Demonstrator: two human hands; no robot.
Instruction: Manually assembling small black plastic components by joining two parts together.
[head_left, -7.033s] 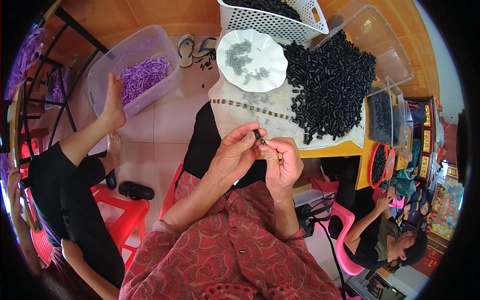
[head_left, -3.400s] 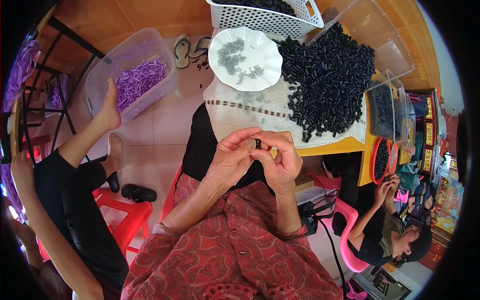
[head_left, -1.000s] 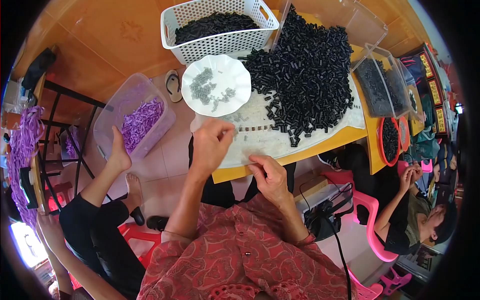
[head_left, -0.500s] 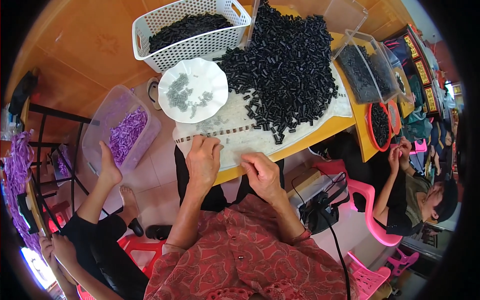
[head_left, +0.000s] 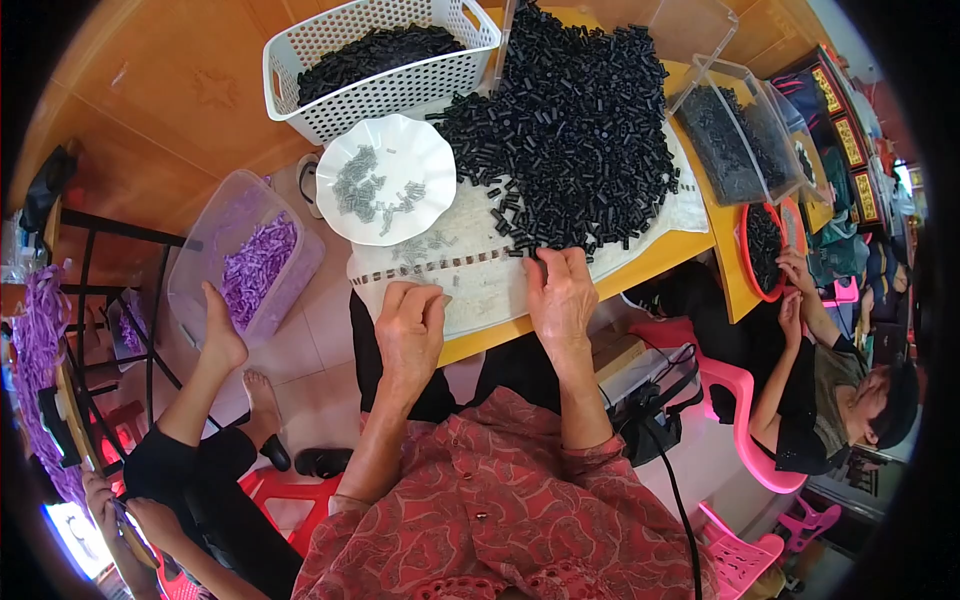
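Note:
My left hand (head_left: 410, 335) is over the near left edge of the white cloth (head_left: 480, 300), its fingers curled and thumb pressed in. Whatever it pinches is too small to make out. At the near edge of a big heap of short black cylinders (head_left: 590, 130), my right hand (head_left: 562, 300) has its bent fingertips among the closest pieces; the fingers are closed and hide what they hold. Small clear pieces (head_left: 428, 245) lie loose on the cloth beyond my left hand. Just past them stands a white scalloped plate (head_left: 425, 205) holding more clear pieces (head_left: 358, 182).
A white perforated basket (head_left: 380, 90) of black pieces stands at the back left. Clear bins (head_left: 740, 150) and a red-rimmed bowl (head_left: 762, 255) are at the right, beside a seated person's hands (head_left: 795, 285). A tub of purple strips (head_left: 258, 265) is on the floor; another person sits left.
My right hand has moved right and away from me, from the cloth's front edge to the black heap. My left hand has shifted slightly nearer me. The person at right now reaches toward the red-rimmed bowl.

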